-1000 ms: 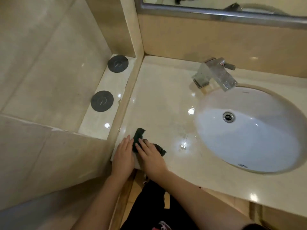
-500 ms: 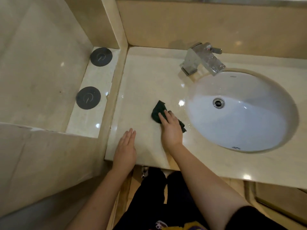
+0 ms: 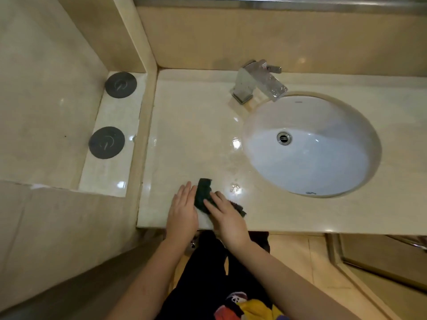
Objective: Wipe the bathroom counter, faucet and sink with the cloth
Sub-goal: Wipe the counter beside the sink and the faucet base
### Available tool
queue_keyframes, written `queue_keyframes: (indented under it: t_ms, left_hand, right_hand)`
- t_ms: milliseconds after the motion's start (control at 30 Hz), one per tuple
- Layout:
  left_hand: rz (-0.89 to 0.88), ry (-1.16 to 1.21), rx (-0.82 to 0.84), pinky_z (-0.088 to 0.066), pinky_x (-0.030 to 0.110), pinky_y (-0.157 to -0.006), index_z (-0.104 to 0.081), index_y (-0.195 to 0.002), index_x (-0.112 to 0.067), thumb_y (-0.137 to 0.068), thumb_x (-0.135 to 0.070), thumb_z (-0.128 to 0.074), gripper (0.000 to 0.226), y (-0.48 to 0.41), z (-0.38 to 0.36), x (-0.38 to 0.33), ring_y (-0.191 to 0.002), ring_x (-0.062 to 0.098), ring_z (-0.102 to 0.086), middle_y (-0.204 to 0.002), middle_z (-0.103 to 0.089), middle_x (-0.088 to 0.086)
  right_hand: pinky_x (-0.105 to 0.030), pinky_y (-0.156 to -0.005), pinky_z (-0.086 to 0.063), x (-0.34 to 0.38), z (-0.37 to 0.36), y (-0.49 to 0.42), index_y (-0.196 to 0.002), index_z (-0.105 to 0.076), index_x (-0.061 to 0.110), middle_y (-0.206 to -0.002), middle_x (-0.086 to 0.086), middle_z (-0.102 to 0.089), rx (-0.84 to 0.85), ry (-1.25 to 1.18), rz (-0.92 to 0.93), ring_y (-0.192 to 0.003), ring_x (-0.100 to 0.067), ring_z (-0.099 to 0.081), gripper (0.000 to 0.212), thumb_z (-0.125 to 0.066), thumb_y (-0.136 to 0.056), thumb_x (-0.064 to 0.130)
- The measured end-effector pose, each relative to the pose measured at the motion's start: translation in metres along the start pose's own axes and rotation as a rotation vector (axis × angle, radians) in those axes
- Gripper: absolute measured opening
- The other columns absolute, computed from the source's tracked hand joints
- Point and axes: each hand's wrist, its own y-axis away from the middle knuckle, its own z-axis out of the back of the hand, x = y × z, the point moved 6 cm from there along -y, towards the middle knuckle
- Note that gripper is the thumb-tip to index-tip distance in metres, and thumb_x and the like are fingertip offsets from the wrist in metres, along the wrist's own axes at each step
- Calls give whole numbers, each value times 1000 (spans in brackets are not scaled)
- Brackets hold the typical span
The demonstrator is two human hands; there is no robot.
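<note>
Nearest the camera, both forearms reach over the front edge of the counter. The left hand lies flat at that edge, fingers straight and close together, their tips just beside the cloth; whether they touch it cannot be told. The right hand rests on top of the cloth, fingers extended and slightly spread, pressing it to the stone rather than clamping it. The cloth is small, dark green and crumpled, lying on the counter near the front edge, left of the sink and well apart from it. Judged by its folds, it is light, soft and limp, with no fragile part; it should slide readily on the glossy, partly wet surface and may bunch under a push. A flat palm over its middle looks the soundest hold for the counter; a gathered pinch would better suit the faucet. Its long axis runs diagonally, the far end pointing away and leftward beyond the fingertips, the near end trailing rightward past the right hand's knuckles. Beyond, droplets glint beside the basin, and the drain shows in the bowl. The chrome faucet stands at the back, spout angled over the rim.
</note>
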Motion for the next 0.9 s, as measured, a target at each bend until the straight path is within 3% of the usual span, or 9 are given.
queue_keyframes:
  t_ms: [100, 167, 367, 500, 633, 700, 767, 833, 900]
  left_hand:
    - [3, -1, 13, -30, 48, -114, -40, -142, -4, -84, 7, -54, 61, 5, 0, 2, -140, 28, -32, -150, -37, 11]
    - [1, -33, 31, -28, 45, -115, -37, -144, -5, -84, 6, -53, 63, 9, -2, 4, -142, 26, -29, -152, -34, 9]
    - [-12, -117, 102, -19, 39, -119, -27, -149, -12, -92, -5, -46, 60, 12, -7, 4, -146, 19, -16, -158, -22, 2]
    - [-46, -144, 106, -23, 41, -118, -35, -146, -9, -90, -5, -49, 58, 13, -8, 1, -144, 22, -24, -155, -30, 6]
    - [-60, -139, 71, -30, 42, -114, -44, -140, -5, -84, 1, -56, 58, 11, -5, -8, -139, 27, -35, -150, -39, 10]
    - [-66, -120, 60, -31, 43, -113, -46, -138, -3, -82, 4, -57, 58, 8, -6, -14, -137, 28, -38, -148, -41, 11]
    - [-86, -96, 64, -29, 43, -113, -46, -139, -3, -83, 5, -57, 57, 7, -9, -21, -137, 29, -38, -148, -41, 12]
    - [-101, -81, 80, -27, 41, -115, -43, -141, -5, -85, 3, -54, 57, 7, -12, -29, -139, 26, -34, -150, -37, 10]
    - [-118, -88, 85, -27, 40, -115, -41, -143, -6, -86, 1, -55, 59, 8, -12, -35, -140, 25, -33, -151, -36, 9]
  right_hand:
    - [-53, -110, -27, 2, -21, 12, -140, -45, 13, -146, -14, -43, 89, -1, 42, -135, -35, -38, 77, -71, -70, -6]
    - [-50, -111, -30, -9, -16, 4, -140, -44, 16, -146, -12, -43, 104, -19, 27, -136, -33, -37, 71, -69, -76, -3]
    - [-47, -111, -31, -83, 30, -23, -136, -52, 14, -144, -10, -46, -39, 34, -225, -135, -32, -39, 60, -60, -81, -9]
    - [-40, -109, -37, -114, 63, -33, -139, -50, 19, -148, -4, -42, -78, 11, -349, -137, -25, -37, 57, -54, -87, -5]
    - [-37, -105, -41, -128, 98, -19, -136, -52, 16, -148, -1, -42, -227, -47, -552, -134, -23, -42, 57, -54, -85, -8]
    - [-35, -103, -42, -112, 100, -6, -135, -53, 11, -147, -8, -43, -241, -16, -478, -134, -27, -42, 60, -57, -80, -11]
    - [-44, -100, -46, -85, 83, 13, -132, -56, 9, -144, -14, -45, -190, 9, -331, -134, -32, -41, 64, -59, -72, -14]
    - [-47, -106, -37, -54, 52, 33, -133, -56, 10, -144, -13, -44, -80, -19, -167, -136, -29, -35, 58, -52, -77, -5]
    - [-44, -112, -23, -27, 19, 45, -137, -50, 14, -148, -9, -39, 53, -36, -14, -139, -24, -28, 61, -59, -79, -2]
